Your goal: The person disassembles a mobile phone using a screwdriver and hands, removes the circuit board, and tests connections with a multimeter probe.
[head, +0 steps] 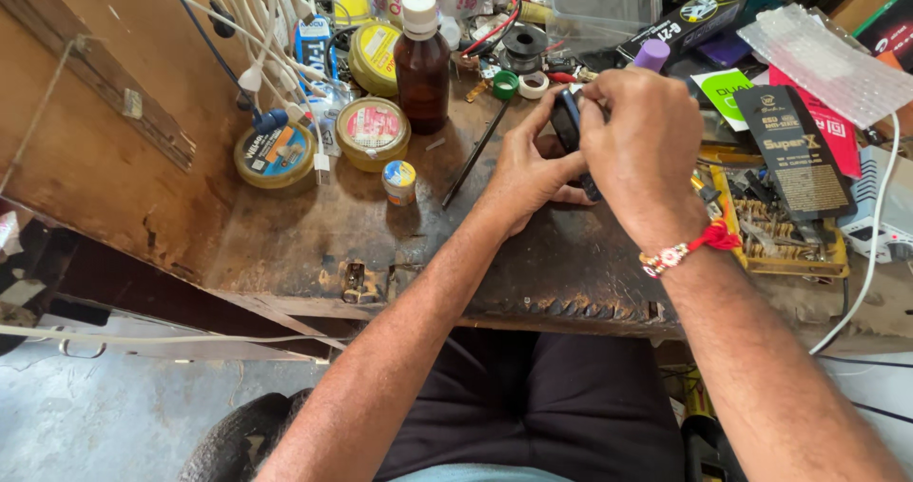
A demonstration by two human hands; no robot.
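Observation:
A small dark phone-like device (569, 125) is held upright above the worn wooden bench (314, 225), gripped by both hands. My left hand (528, 173) cups it from below and from the left. My right hand (637, 154) wraps over its right side and top, hiding most of it; a red thread bracelet (689, 247) circles that wrist. A thin black rod (475, 154) lies on the bench just left of my left hand.
A brown bottle with a white cap (421, 64) stands behind several round tins (373, 132), (275, 155). White cables (257, 26) hang at the back left. A yellow tray of small parts (780, 230), flat packets (794, 149) and bubble wrap (827, 59) crowd the right.

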